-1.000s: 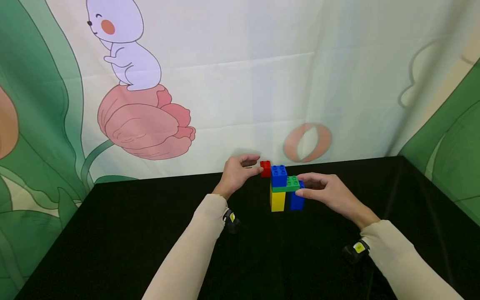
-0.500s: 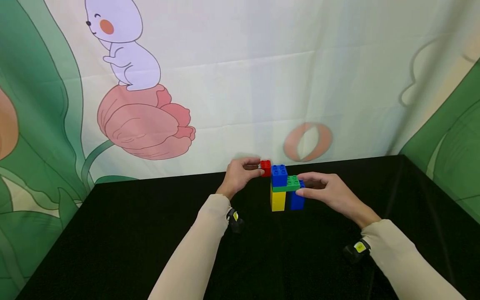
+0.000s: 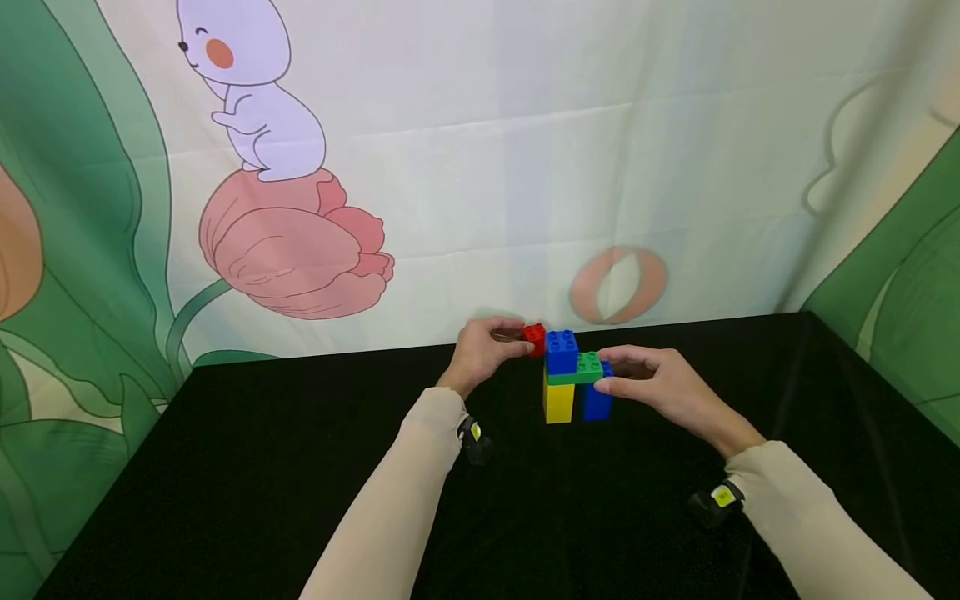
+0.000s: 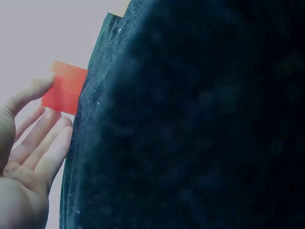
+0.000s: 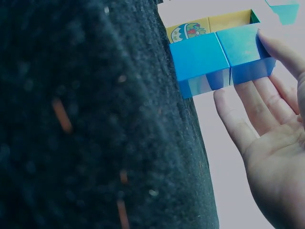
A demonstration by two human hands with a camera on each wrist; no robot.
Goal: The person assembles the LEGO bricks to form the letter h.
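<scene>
My left hand (image 3: 480, 350) pinches a red toy brick (image 3: 535, 339) between thumb and fingers, just left of a small structure of building bricks. In the left wrist view the red brick (image 4: 66, 88) shows the thumb at one side and the fingers beneath. A green brick (image 3: 589, 365) bridges a yellow stack (image 3: 558, 403) and a blue stack (image 3: 597, 402), with a blue brick (image 3: 561, 353) on its left end. My right hand (image 3: 651, 377) holds the structure's right end. In the right wrist view its thumb and fingers lie on the blue stack (image 5: 200, 59).
A black cloth-covered table (image 3: 525, 517) lies under the structure. Behind it hangs a pale curtain (image 3: 480, 208) with a printed animal and flowers. A printed picture marks one yellow brick (image 5: 188, 32) in the right wrist view.
My left hand has shifted slightly right with the red brick, which now leans and sits closer to the structure. My right hand and the structure stay about the same.
</scene>
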